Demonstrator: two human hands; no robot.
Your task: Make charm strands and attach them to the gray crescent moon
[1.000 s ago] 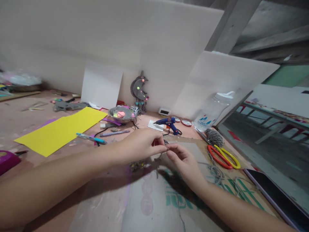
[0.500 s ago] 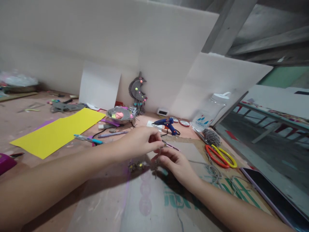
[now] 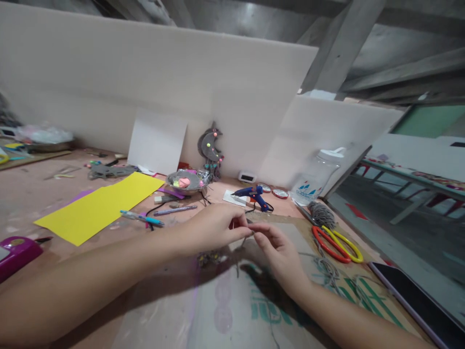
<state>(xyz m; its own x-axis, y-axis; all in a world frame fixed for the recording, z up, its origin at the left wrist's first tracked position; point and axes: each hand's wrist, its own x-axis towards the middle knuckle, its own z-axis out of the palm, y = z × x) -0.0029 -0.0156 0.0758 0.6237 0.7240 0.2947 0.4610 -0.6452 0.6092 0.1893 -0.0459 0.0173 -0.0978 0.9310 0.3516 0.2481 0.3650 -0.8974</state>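
Note:
Over the middle of the work surface, my left hand and my right hand meet with their fingertips pinched together. Between them is a thin strand of grey yarn, part of which dangles below the fingers. The fingers partly cover the pinched part. Below my left wrist lies a small dark cluster with yellow bits, blurred and half hidden by the hand. A clear plastic sheet with printing is spread under both hands.
A blue glue gun stands beyond my hands. To the right are scissors, a yarn ball, a phone and a bottle. Yellow paper, a pen and a bowl lie left. A moon ornament leans on the board.
The view has tilted up a little. My fingertips have come closer together, and the tangle that hung below them now shows as a single strand.

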